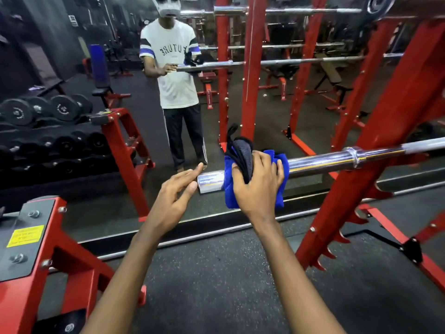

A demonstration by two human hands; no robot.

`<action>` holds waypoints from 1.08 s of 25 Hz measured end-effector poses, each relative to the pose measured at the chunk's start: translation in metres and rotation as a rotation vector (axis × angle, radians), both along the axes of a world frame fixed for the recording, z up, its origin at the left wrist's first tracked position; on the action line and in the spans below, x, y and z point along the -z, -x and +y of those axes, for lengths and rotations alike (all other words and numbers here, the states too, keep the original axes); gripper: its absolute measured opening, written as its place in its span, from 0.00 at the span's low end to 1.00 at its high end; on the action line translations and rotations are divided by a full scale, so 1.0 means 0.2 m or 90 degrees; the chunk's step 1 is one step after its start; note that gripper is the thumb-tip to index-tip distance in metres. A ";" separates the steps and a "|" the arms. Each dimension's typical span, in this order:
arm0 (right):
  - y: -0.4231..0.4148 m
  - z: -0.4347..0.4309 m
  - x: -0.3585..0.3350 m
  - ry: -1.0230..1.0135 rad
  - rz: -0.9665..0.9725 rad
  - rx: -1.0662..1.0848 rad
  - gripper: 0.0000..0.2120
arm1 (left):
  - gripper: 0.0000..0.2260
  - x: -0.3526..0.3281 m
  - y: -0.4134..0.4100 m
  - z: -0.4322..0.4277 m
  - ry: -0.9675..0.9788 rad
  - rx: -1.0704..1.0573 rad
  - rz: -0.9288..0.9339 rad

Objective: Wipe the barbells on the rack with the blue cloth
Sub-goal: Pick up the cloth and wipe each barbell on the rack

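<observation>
While draped over the barbell (325, 162), the blue cloth (230, 191) is gripped by the right hand (257, 186).
Location: chrome sleeve, near its free end, carried on the red rack (390, 116). A dark fabric piece (244, 153) is held in the same grip. The left hand (175, 196) is seen released, fingers straight, beside the sleeve's bare tip; contact cannot be told.

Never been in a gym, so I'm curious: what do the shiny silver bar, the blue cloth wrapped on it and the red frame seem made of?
Shiny silver barbell: likely chromed or polished steel, given its mirror-like reflections.
Blue cloth: soft fabric, perhaps microfibre; it bunches under the right hand.
Red rack frame: seemingly painted metal, glossy and bolted.
</observation>
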State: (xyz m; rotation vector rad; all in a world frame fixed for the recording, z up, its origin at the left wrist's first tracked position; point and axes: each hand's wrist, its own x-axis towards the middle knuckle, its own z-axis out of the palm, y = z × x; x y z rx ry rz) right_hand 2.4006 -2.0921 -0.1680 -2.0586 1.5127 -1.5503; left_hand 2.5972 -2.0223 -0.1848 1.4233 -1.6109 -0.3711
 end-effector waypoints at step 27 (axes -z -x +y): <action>-0.30 0.06 0.21 -0.476 -1.319 -0.306 0.21 | 0.28 -0.04 -0.02 -0.02 -0.074 0.022 0.007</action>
